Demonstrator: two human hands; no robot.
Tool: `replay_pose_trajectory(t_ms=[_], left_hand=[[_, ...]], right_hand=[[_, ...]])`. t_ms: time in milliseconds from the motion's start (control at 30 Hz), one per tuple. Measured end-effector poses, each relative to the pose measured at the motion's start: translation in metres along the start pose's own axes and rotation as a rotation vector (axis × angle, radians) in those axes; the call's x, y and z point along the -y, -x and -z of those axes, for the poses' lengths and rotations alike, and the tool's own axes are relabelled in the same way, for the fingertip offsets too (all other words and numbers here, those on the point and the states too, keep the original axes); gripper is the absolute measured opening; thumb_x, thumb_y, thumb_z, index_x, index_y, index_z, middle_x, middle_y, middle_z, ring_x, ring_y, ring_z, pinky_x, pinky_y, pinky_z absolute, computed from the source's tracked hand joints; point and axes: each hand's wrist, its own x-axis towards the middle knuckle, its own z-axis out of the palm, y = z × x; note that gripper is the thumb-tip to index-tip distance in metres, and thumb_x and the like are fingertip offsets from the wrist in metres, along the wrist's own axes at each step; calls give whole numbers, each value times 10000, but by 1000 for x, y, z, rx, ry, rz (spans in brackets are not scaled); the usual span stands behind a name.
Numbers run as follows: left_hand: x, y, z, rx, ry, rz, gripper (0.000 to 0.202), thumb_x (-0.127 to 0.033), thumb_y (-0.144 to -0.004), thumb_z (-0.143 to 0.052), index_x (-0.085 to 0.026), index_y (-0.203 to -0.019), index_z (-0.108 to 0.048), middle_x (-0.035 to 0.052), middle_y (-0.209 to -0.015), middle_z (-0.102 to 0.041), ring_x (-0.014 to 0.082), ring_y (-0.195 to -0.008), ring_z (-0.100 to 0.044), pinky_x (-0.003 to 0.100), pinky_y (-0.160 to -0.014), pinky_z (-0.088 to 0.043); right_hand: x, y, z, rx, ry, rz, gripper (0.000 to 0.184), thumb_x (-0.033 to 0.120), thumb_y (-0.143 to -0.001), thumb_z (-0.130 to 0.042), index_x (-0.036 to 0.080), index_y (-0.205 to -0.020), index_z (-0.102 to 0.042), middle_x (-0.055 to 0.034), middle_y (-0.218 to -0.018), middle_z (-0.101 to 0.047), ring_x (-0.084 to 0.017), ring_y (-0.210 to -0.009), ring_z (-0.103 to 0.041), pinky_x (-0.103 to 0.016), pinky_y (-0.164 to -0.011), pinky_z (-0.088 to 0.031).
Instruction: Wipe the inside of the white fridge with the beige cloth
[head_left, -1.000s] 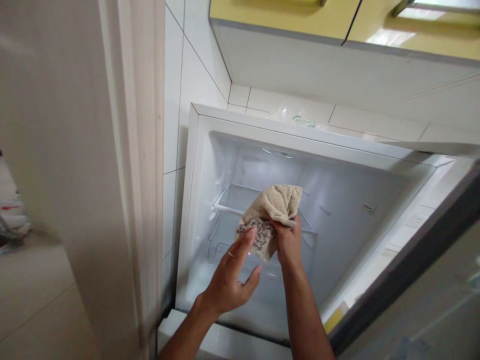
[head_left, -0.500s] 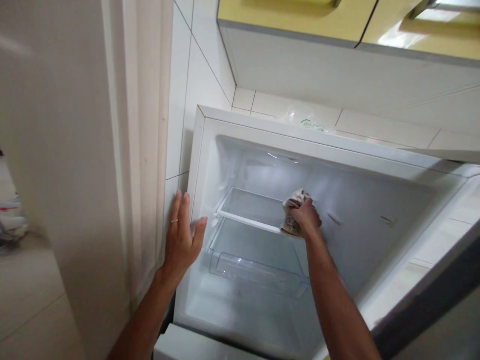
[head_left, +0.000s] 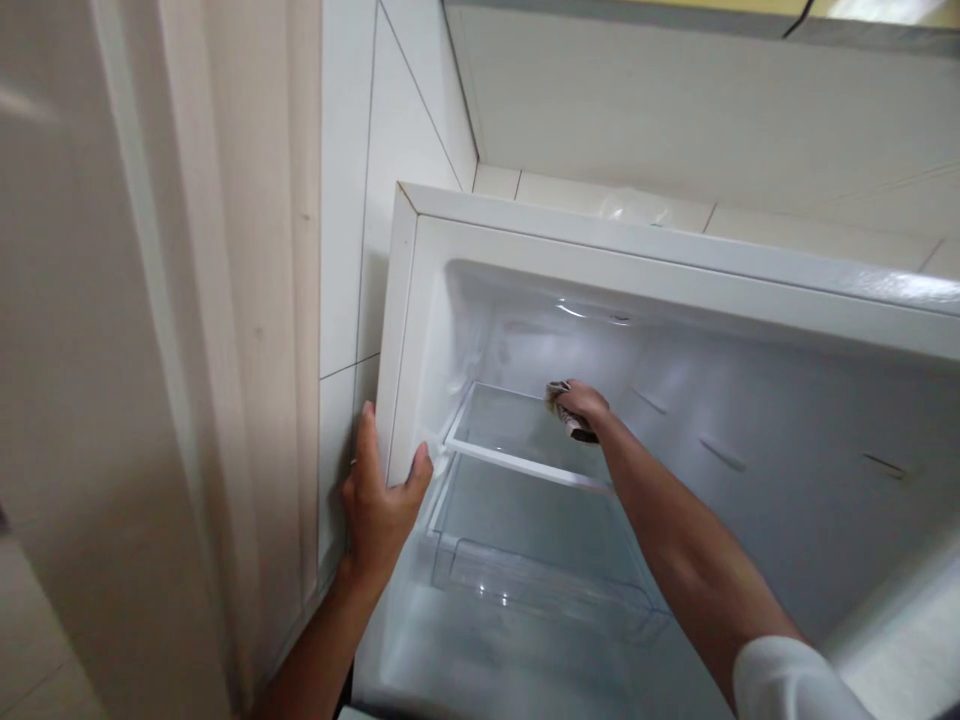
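Observation:
My right hand [head_left: 583,402] is closed on a crumpled patterned cloth [head_left: 559,395], reaching deep inside a white refrigerator [head_left: 540,222]. The cloth is just above the upper glass shelf [head_left: 510,418], toward its back; whether it touches the glass I cannot tell. My left hand [head_left: 386,505] rests against the refrigerator's left front edge. Its thumb is on the front rim and its index finger stretches up along the outer side, while the other fingers are mostly hidden.
Below the shelf lies a second glass panel with a clear plastic drawer front [head_left: 540,590]. A pale door frame [head_left: 255,330] stands close on the left, beside white tiled wall [head_left: 349,200]. A cabinet underside [head_left: 637,110] hangs overhead, and clear plastic [head_left: 634,205] lies behind the refrigerator's top.
My right hand has carried the cloth farther in, toward the shelf's back. My left hand's thumb now lies over the rim, its fingers farther round the side. The view has come closer.

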Motion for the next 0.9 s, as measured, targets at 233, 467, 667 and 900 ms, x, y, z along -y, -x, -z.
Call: replay_pose_trajectory(t_ms=[233, 467, 667, 900], left_hand=[[0, 0, 2, -7, 22, 4, 891, -319, -834, -822, -157, -1586, -373, 216, -1402, -640, 296, -1222, -685, 348, -989, -586], [0, 0, 1, -19, 3, -13, 858, -316, -858, -797, -154, -1584, -371, 211, -1383, -655, 292, -1187, -704, 336, -961, -595], [1, 2, 1, 25, -12, 16, 826, -345, -897, -750, -154, -1593, -348, 213, -1400, -644, 307, -1196, -698, 368, -978, -590], [2, 5, 1, 32, 29, 50, 767, -365, -910, -729, -131, -1562, -400, 219, -1390, -649, 308, -1202, -695, 375, -980, -587]], right_hand=[[73, -20, -20, 118, -159, 288, 349, 250, -843, -566, 276, -1164, -698, -51, -1032, -754, -186, -827, -679, -267, -705, -481], [122, -16, -28, 168, -301, 459, 422, 250, -822, -552, 297, -1217, -695, -8, -1031, -776, -164, -807, -691, -227, -692, -501], [137, 14, -21, 104, -317, 408, 489, 235, -843, -533, 278, -1315, -656, -31, -1204, -757, -228, -1044, -700, -297, -877, -534], [144, 104, 1, 65, -348, 459, 480, 176, -833, -519, 249, -1278, -682, -60, -1256, -748, -267, -1142, -693, -352, -980, -526]])
